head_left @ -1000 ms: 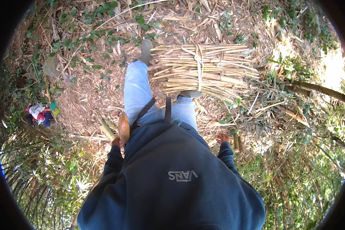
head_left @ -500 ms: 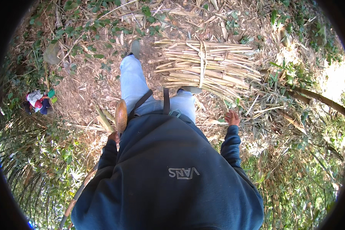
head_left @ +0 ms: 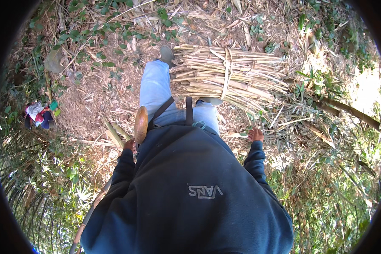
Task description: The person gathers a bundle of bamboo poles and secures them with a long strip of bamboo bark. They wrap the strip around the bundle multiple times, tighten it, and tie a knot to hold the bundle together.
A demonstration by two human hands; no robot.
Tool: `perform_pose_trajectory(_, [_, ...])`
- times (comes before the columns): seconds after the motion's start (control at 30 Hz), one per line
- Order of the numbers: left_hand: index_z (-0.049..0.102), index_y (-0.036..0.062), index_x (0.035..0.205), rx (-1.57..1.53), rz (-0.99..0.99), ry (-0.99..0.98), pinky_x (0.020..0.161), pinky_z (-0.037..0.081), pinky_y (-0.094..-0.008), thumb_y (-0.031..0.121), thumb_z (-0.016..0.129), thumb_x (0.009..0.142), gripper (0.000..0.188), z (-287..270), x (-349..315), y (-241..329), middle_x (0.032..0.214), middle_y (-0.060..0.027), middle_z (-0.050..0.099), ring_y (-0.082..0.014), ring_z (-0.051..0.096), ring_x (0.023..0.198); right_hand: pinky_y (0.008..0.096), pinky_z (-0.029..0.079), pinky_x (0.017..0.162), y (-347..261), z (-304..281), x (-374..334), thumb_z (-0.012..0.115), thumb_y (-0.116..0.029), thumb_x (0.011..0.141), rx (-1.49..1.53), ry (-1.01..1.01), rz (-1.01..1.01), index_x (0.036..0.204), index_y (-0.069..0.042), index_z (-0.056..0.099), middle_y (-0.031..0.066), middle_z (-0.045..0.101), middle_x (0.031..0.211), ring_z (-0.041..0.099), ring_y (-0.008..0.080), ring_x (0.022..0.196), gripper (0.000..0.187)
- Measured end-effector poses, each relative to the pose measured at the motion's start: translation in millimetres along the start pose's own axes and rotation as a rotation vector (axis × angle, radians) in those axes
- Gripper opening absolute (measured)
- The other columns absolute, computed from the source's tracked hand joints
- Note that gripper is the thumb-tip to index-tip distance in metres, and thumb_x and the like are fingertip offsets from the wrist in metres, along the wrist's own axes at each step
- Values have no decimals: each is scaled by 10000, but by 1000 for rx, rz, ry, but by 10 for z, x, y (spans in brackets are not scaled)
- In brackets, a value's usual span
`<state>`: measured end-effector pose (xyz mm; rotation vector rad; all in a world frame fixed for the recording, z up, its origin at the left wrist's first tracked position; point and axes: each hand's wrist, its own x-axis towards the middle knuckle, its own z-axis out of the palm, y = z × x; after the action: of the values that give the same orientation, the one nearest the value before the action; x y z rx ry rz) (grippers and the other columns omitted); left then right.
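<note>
I stand in a dark blue sweatshirt and pale jeans, with my left leg stepped forward, beside a tied bundle of cut cane stalks (head_left: 228,74) lying on the ground ahead. My left hand (head_left: 130,146) is closed at my hip around a long thin tool (head_left: 93,207) that slants back and down to the left. Just above it sits a rounded wooden handle (head_left: 140,122) hung on dark straps. My right hand (head_left: 255,134) hangs empty at my right side with its fingers apart, a short way below the bundle's near edge.
Dry leaves and cane litter (head_left: 93,97) cover the ground. Green brush (head_left: 51,186) crowds the left and lower right. A fallen trunk (head_left: 351,112) lies at the right. A small red, white and blue shape (head_left: 36,114) sits far left, too small to tell what.
My right hand has swung out and forward from my side. The long tool behind my left hand has come into view. The bundle has not moved.
</note>
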<state>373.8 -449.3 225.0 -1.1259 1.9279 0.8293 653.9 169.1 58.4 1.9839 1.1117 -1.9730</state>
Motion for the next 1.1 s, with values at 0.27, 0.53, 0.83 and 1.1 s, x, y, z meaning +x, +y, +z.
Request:
perform_pose_trajectory(0.27, [431, 113, 1216, -17, -151, 20, 718, 487, -395, 363, 405, 894, 409, -614, -13, -149, 1095, -85, 567, -252, 570, 887, 319, 523, 590, -244, 482, -518, 578, -321, 827, 59, -116, -174, 1005, -63, 554, 113, 632, 864, 631, 223, 702, 315])
perform_pose_trajectory(0.53, [472, 148, 1162, -40, -39, 103, 617, 471, -376, 353, 458, 878, 350, 26, -88, -649, 1013, -99, 588, -234, 588, 804, 375, 469, 561, 1108, -727, -92, 475, -405, 839, 49, 22, 439, 1031, -97, 550, 133, 605, 933, 571, 253, 672, 371])
perform_pose_trajectory(0.83, [471, 156, 1182, 19, -50, 114, 648, 475, -371, 374, 472, 869, 381, -439, -442, -875, 1016, -97, 595, -227, 585, 836, 328, 493, 590, 103, 56, -78, 581, -307, 801, 45, -14, -60, 1016, -75, 557, 113, 626, 899, 619, 231, 713, 317])
perform_pose_trajectory(1.1, [470, 164, 1200, -2, 29, 129, 676, 478, -366, 393, 485, 862, 409, -650, -441, -439, 1018, -95, 601, -221, 582, 864, 327, 508, 564, 433, 121, -240, 559, -284, 816, 118, -84, -7, 1034, -72, 539, 145, 623, 914, 626, 239, 686, 305])
